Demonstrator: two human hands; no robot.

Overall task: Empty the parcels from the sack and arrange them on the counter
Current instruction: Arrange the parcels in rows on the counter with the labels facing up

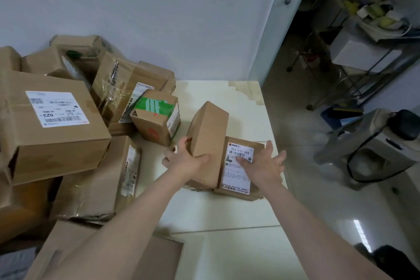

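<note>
- Counter [227, 216]: the pale surface bearing all the parcels. Its right edge runs just beside the labelled parcel [236, 179], the landmark used here. Likely hazard: a push to the right could carry that parcel over the edge.
- Heap of parcels [118, 88]: loosely piled well to the left of the labelled parcel, against the wall. No sack can be made out.
- Large box [56, 134]: sits on the heap at the far left of the labelled parcel, tilted and overhanging the cartons beneath it. Likely hazard: a knock to the heap could make it slide down towards the cleared area.
- Plain parcel [211, 129]: touches the labelled parcel's left side and is tipped up on edge, with its far end raised. Likely hazard: with only one hand on it, it could topple onto its neighbour.
- Labelled parcel: lies flat with its white label upward.
- Green-taped parcel [156, 116]: stands left of and beyond the labelled parcel, apart from it.
- Right hand [266, 166]: lies flat on the labelled parcel with fingers spread and straight and the thumb across the label. It presses and grasps nothing.
- Left hand [184, 159]: just left of the labelled parcel, it grips the near end of the plain parcel, thumb on the near face and fingers wrapped round the left side.
</note>
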